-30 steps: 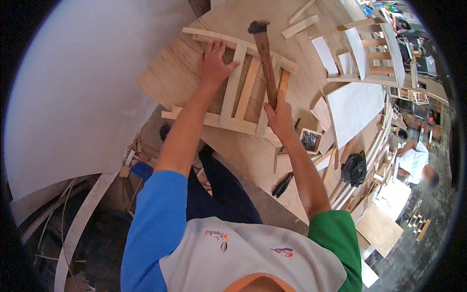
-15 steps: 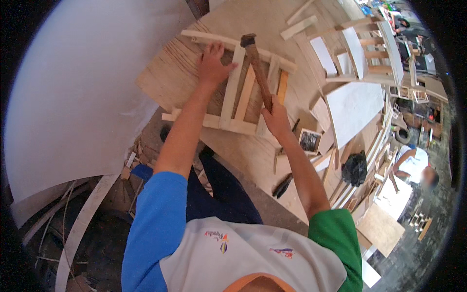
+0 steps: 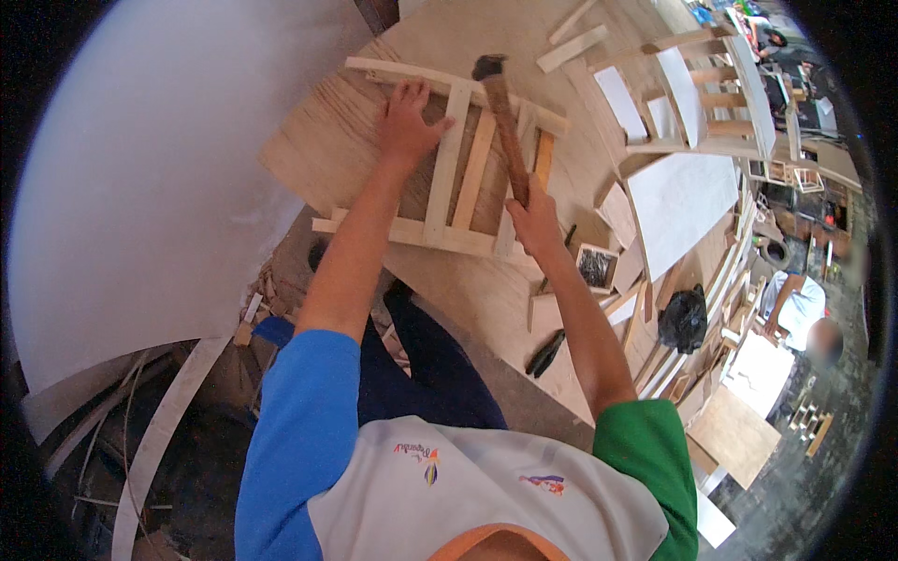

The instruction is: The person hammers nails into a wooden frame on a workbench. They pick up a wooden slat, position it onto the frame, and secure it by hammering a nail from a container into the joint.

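A wooden frame (image 3: pixel 447 168) of pale rails joined by several cross slats lies on the plywood tabletop (image 3: pixel 323 154). My left hand (image 3: pixel 410 123) rests at its far left part, fingers stretched over the far rail and thumb spread out to the nearest slat. Closed around the lower handle of a hammer (image 3: pixel 508 131) is my right hand (image 3: pixel 533 222). The dark hammer head is over the far rail, right of my left hand; its gap from the wood I cannot tell.
Right of the frame stand a small box of dark nails (image 3: pixel 596 268) and a black plastic bag (image 3: pixel 683 320). A slatted wooden piece (image 3: pixel 720 98) and a white panel (image 3: pixel 687 210) lie farther right. Another person (image 3: pixel 795 304) works at the right.
The hammer has shifted slightly to the right, its head now a little higher in view. My left hand stays in place on the frame.
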{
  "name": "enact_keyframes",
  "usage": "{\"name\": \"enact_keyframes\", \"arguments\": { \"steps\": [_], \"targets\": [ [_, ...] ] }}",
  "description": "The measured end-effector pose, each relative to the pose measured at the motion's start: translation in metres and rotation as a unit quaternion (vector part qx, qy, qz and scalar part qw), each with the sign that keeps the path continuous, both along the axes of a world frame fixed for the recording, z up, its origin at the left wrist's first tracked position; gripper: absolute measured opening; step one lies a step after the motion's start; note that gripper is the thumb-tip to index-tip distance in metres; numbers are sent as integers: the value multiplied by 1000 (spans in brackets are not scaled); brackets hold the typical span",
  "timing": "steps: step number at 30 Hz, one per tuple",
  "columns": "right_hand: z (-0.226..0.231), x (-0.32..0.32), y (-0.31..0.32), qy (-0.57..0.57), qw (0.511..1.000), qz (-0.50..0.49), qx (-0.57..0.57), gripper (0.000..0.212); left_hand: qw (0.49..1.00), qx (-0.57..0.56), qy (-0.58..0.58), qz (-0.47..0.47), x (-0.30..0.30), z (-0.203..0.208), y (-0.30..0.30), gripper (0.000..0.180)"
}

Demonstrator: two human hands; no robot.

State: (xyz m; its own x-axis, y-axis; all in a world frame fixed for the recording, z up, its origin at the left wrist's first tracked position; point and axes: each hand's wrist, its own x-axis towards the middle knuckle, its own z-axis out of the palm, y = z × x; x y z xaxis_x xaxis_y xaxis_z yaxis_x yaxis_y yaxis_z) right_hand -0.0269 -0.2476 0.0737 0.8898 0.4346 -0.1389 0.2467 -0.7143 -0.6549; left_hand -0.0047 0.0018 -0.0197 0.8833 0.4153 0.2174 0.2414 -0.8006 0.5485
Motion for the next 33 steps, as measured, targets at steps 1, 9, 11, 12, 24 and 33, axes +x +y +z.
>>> {"name": "enact_keyframes", "arguments": {
  "steps": [1,9,11,12,24,33],
  "targets": [
    [7,-3,1,14,1000,-19,15,28,1000,1,8,-2,-1,0,-2,79],
    [0,2,-4,9,999,5,-32,29,998,14,54,-8,-1,8,-4,80],
    [3,2,1,5,997,26,-78,33,998,2,56,-3,-2,9,-4,80],
    [10,3,4,28,996,21,-77,34,998,5,62,-9,-2,10,0,81],
    [14,-34,-12,-9,999,10,31,22,954,110,251,-118,0,69,7,80],
    [-32,-161,-36,152,964,-183,120,25,952,89,209,-207,22,28,90,76]
  ]
}}
